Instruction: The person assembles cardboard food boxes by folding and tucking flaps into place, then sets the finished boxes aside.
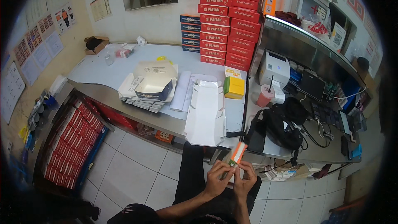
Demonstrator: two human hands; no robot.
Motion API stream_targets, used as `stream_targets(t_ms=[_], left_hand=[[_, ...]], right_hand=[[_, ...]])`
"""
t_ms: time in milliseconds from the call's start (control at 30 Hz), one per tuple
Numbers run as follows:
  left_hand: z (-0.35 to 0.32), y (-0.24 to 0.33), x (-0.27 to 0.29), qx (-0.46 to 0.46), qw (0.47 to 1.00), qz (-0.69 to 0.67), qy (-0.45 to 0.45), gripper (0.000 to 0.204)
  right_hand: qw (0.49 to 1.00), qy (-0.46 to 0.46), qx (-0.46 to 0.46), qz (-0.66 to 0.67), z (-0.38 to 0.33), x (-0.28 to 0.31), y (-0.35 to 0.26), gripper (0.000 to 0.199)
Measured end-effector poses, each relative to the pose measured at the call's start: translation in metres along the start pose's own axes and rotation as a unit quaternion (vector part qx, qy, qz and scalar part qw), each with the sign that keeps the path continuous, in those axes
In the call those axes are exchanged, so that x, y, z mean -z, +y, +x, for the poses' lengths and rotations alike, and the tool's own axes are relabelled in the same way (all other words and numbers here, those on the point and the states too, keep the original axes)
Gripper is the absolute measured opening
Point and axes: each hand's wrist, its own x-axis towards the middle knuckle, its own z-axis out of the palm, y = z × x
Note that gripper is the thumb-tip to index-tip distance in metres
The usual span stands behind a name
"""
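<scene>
Over my lap, beside the table's front edge, both hands pinch a small orange, white and green packet (238,153). Its exact kind I cannot make out. The fingers of my left hand (217,179) close on its lower left end, and my right hand (245,179) grips its lower right side. Just beyond them an unfolded white carton (205,112) lies flat, its near end at the table edge. To the carton's right stands a small yellow box (234,88). Further left, an open dark-blue and cream box (154,88) rests on a pile of flat cartons (143,105).
Tall stacks of red boxes (244,29) and a shorter dark-blue stack (190,33) stand at the back. On the right are a label printer (274,68), a pink drink cup (265,95) with a straw, and a black bag (284,128). Red boxes (70,149) fill a low shelf at left.
</scene>
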Motion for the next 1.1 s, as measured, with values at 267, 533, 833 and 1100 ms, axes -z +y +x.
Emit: stream_targets(t_ms=[267,533,833,1100], left_hand=[[0.002,0.002,0.004,-0.003,0.999,-0.037,-0.035,0.006],[0.012,0.0,0.014,-0.004,0.998,-0.014,-0.059,0.006],[0.0,0.0,0.003,0.023,0.999,0.04,0.016,0.008],[0.021,-0.023,0.01,0.23,0.937,-0.261,-0.041,0.022]], right_hand=[[0.999,0.03,0.023,0.026,-0.009,0.003,0.002,0.012],[0.993,-0.022,0.078,-0.084,-0.006,0.001,-0.009,0.009],[0.987,-0.033,-0.132,0.085,-0.021,-0.004,-0.003,0.011],[0.985,-0.127,-0.102,0.062,-0.017,-0.009,-0.019,0.03]])
